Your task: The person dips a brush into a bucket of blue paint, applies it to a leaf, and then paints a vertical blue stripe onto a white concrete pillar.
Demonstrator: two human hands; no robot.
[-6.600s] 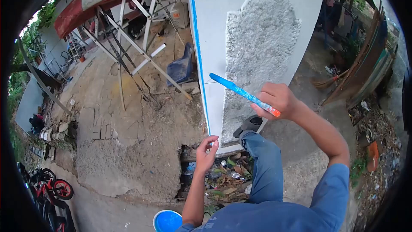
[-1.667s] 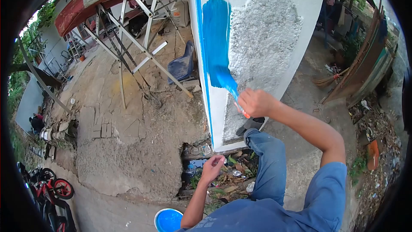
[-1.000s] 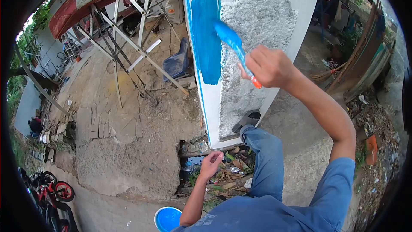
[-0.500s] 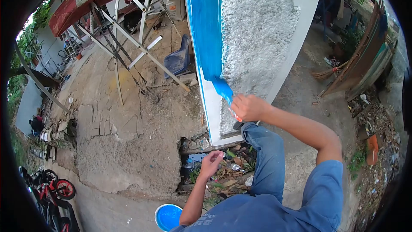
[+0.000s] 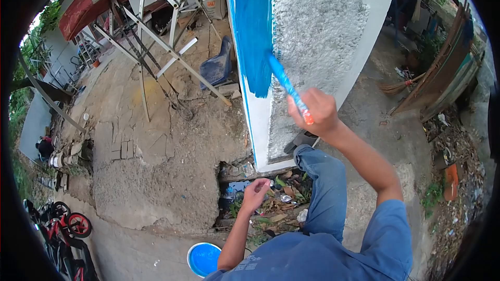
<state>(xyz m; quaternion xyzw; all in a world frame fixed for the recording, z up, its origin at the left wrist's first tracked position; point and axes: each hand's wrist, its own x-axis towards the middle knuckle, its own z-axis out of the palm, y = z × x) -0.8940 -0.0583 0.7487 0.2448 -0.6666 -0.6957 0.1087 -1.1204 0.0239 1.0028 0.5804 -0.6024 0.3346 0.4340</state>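
My right hand [image 5: 320, 112] grips a paintbrush [image 5: 284, 80] whose blue-smeared handle ends in orange. The bristles meet the right edge of a wet blue strip [image 5: 253, 36] on the white wall [image 5: 251, 119]. Beside that strip, the wall carries a rough grey-white textured panel [image 5: 320, 36] with a rounded top. Low over the leaf-filled gap, my left hand [image 5: 255, 195] is closed, fingers curled toward the thumb; whatever it may hold is hidden. A round bucket of blue paint [image 5: 204, 259] stands on the ground by my left forearm.
A ditch [image 5: 281, 211] with leaves and litter lies at the wall's foot. Metal trestle legs [image 5: 172, 54] and a dark blue chair [image 5: 217, 63] stand left of the wall. Motorcycles [image 5: 60, 234] are at lower left. Right of the wall lies a broom [image 5: 398, 87].
My right hand has moved right and slightly upward. The brush has gone from the strip's lower end up to its right edge. My left hand has hardly moved.
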